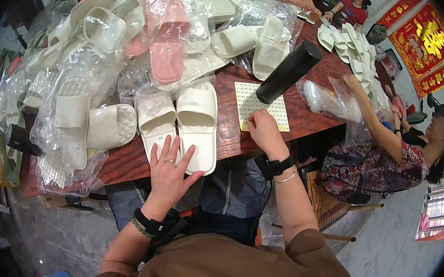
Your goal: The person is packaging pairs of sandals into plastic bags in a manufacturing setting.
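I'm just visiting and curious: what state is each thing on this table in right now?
Left hand: flat, fingers spread on the cream slipper pair.
Cream slipper pair: unbagged, side by side, soles down.
Right hand: fingers curled, pinching at the sticker sheet.
Sticker sheet: flat on the table.
Black bottle: capped, standing on the table.
Pink slippers: bagged in the pile.

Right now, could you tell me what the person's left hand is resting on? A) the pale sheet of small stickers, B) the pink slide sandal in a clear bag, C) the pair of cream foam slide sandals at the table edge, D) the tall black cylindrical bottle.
C: the left hand lies flat, fingers spread, across the pair of cream foam slide sandals, while the right hand is on the sticker sheet.
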`<state>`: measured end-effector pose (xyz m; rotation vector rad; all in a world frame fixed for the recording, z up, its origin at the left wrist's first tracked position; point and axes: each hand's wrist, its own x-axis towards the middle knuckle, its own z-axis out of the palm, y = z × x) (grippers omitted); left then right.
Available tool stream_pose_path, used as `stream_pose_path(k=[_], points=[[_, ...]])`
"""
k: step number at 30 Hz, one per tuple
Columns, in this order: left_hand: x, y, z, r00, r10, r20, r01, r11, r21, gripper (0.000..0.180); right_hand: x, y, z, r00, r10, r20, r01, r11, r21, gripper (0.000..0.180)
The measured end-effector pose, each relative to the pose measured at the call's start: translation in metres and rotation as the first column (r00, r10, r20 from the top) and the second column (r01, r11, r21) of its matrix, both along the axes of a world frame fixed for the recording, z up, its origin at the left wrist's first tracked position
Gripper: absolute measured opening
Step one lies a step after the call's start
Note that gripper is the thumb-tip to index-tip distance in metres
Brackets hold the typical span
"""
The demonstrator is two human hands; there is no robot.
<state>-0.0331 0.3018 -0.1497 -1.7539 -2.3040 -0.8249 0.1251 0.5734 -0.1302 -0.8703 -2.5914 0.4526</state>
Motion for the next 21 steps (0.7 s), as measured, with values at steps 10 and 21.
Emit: stream_pose_path(k=[10, 21], points=[[0.002, 0.001, 0.000, 1.000, -0.001, -0.005, 0.001, 1.000, 0.015, 0.064, -0.007, 0.008, -0.003, 0.996, -0.002, 0.086, -0.004, 0.998, 0.070, 0.009], [0.001, 0.000, 0.000, 1.000, 0.007, 0.012, -0.007, 1.000, 0.026, 0.064, 0.011, 0.000, 0.014, 0.998, -0.057, -0.041, 0.025, 0.834, -0.551, 0.014]])
